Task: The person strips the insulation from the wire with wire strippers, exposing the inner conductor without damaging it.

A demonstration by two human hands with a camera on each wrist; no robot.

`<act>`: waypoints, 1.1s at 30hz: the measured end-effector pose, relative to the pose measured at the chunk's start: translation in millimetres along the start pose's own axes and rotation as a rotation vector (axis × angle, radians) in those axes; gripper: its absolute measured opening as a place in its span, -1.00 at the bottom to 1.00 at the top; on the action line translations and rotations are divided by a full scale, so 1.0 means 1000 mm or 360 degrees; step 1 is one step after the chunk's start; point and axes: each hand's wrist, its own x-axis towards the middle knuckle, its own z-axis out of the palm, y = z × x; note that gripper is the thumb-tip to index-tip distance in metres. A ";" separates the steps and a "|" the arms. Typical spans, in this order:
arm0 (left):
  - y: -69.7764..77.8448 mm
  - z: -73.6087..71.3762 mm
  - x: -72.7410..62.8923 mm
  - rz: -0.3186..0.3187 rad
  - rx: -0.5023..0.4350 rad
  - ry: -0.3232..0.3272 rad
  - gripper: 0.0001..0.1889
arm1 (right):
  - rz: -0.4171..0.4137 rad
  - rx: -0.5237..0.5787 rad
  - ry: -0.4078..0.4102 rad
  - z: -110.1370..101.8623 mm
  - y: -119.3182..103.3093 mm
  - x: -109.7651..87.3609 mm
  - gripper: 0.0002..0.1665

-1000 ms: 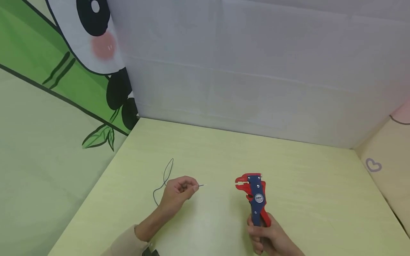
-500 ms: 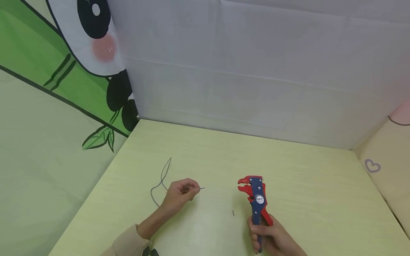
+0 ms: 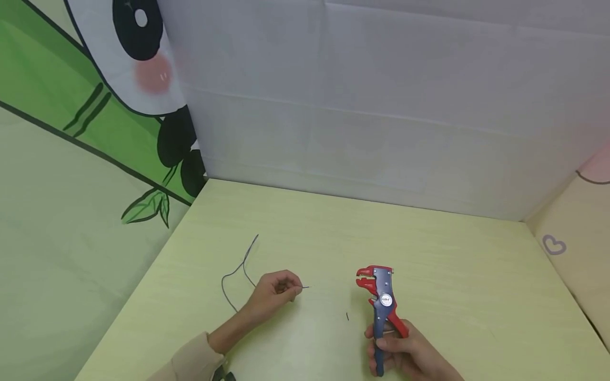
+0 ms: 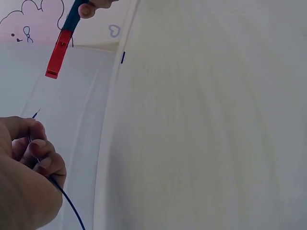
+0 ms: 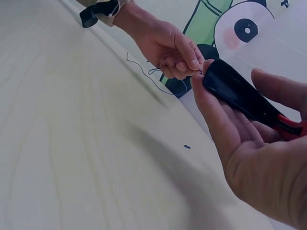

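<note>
My left hand (image 3: 275,295) pinches a thin blue wire (image 3: 233,274) near its end, between thumb and fingertips. In the left wrist view, the wire's tip (image 4: 36,113) sticks out past the fingers with a fine bare strand. The rest of the wire loops behind and beside the hand. My right hand (image 3: 405,349) grips a blue and red wire stripper (image 3: 384,296) by its handles. Its red jaws point left toward the wire and are parted, with nothing seen between them. A short dark bit of insulation (image 3: 347,316) lies on the table between the hands.
The pale wooden table (image 3: 452,264) meets a white cloth backdrop (image 3: 371,106) at the back. A printed cloth (image 3: 95,132) hangs on the left. In the right wrist view, a black device (image 5: 98,12) sits at the left sleeve.
The bit of insulation appears on the table after the earliest frame. My left hand has shifted slightly right and nearer with the wire. The stripper has also come slightly nearer and right.
</note>
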 end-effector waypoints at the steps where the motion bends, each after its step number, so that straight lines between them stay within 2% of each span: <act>1: 0.000 0.000 0.000 -0.0001 0.0004 -0.0003 -0.93 | 0.0000 -0.0015 0.0011 -0.001 0.000 0.000 -0.67; 7: -0.001 0.003 0.003 -0.0020 0.0050 0.0011 -0.93 | 0.0013 -0.0125 0.0126 -0.012 -0.003 -0.002 -0.65; 10: -0.002 0.005 0.005 -0.0027 0.0073 0.0018 -0.94 | 0.0008 -0.0237 0.0174 -0.019 -0.006 -0.003 -0.56; 13: -0.003 0.007 0.007 -0.0033 0.0096 0.0020 -0.94 | 0.0032 -0.0322 0.0195 -0.025 -0.009 -0.003 -0.36; 17: -0.004 0.010 0.009 -0.0039 0.0113 0.0022 -0.95 | 0.0099 -0.0331 0.0199 -0.033 -0.015 -0.003 -0.15; 19: -0.004 0.011 0.010 -0.0047 0.0135 0.0022 -0.95 | 0.0113 -0.0336 0.0207 -0.036 -0.016 -0.004 -0.21; 24: -0.005 0.014 0.010 -0.0101 0.0251 0.0006 -0.95 | 0.0130 -0.0397 0.0237 -0.041 -0.015 -0.007 -0.53; 26: -0.005 0.015 0.010 -0.0115 0.0292 -0.0008 -0.96 | 0.0144 -0.0428 0.0248 -0.043 -0.015 -0.007 -0.58; 33: -0.008 0.015 0.011 -0.0036 0.0363 -0.0054 -0.96 | 0.0181 -0.0512 0.0280 -0.047 -0.016 -0.008 -0.66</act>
